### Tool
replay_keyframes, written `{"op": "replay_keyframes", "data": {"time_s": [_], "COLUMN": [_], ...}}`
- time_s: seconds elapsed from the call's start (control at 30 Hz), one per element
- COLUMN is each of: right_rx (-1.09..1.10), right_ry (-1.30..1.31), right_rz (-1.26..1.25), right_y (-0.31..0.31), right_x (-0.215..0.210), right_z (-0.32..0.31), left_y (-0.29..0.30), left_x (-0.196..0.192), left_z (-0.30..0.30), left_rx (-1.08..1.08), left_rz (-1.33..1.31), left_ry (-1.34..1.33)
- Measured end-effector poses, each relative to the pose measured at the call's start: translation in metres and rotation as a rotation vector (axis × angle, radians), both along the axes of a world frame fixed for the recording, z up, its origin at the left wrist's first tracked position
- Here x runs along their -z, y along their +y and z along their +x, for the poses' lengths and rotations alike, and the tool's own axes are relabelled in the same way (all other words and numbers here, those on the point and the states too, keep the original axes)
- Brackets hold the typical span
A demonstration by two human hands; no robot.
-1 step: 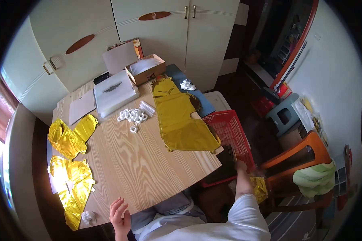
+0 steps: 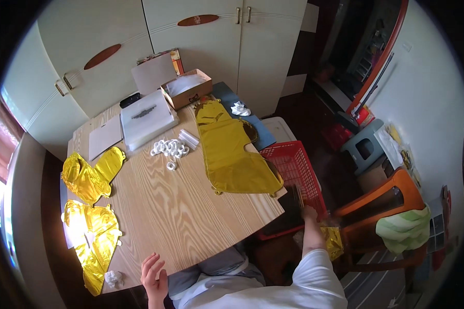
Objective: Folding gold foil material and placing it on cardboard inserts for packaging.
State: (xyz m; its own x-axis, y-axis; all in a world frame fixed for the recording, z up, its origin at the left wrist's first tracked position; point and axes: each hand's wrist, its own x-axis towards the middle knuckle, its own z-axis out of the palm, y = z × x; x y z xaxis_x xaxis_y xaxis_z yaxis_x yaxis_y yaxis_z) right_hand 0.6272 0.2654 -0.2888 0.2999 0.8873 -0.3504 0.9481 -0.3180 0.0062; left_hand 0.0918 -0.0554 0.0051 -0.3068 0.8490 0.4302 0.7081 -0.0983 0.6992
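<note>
My left hand [image 2: 153, 278] rests at the near edge of the wooden table [image 2: 180, 216], fingers apart and holding nothing. A crumpled white scrap [image 2: 113, 279] lies just left of it. My right hand [image 2: 309, 212] reaches down off the table's right side, at the near corner of a red plastic basket [image 2: 294, 165]; whether it grips anything is hidden. A crumpled gold foil piece [image 2: 332, 239] lies below that hand. A large flat gold foil balloon [image 2: 232, 154] lies on the table's right half.
Two more gold foil balloons [image 2: 87, 175] [image 2: 93, 237] lie along the table's left edge. A pile of small white rings [image 2: 170, 149], a stack of clear sheets [image 2: 147, 118] and an open cardboard box [image 2: 186, 88] sit at the far side. An orange chair [image 2: 381, 206] carries a green cloth [image 2: 404, 226].
</note>
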Motion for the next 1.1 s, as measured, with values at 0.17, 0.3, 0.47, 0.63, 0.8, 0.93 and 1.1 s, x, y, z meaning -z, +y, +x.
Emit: {"op": "replay_keyframes", "data": {"time_s": [0.17,0.3,0.47,0.63,0.8,0.93,1.1], "right_rx": [0.055,-0.078,-0.371,-0.469,-0.902,-1.418,-1.771], "right_ry": [0.169,1.12,2.319,2.548,1.907,1.426,0.969], "right_rz": [0.351,0.808,0.107,-0.277,-0.249,0.011,0.265], "right_y": [-0.002,-0.062,-0.19,-0.229,-0.237,-0.206,-0.168], "right_x": [-0.079,-0.21,-0.301,-0.294,-0.307,-0.313,-0.271], "right_z": [-0.038,-0.132,-0.275,-0.367,-0.427,-0.498,-0.608], "left_y": [0.006,0.015,0.032,-0.004,-0.097,-0.196,-0.283], "left_x": [-0.011,-0.004,-0.018,-0.009,0.013,0.082,0.268], "left_z": [0.01,0.038,0.069,0.037,-0.039,-0.096,-0.152], "left_rx": [0.05,0.123,0.508,0.343,0.256,-0.013,-1.05], "left_rz": [-0.014,-0.196,-0.449,-0.329,-0.308,-0.427,-0.417], "left_ry": [0.02,-0.184,-0.44,-0.486,-0.563,-0.859,-1.153]}}
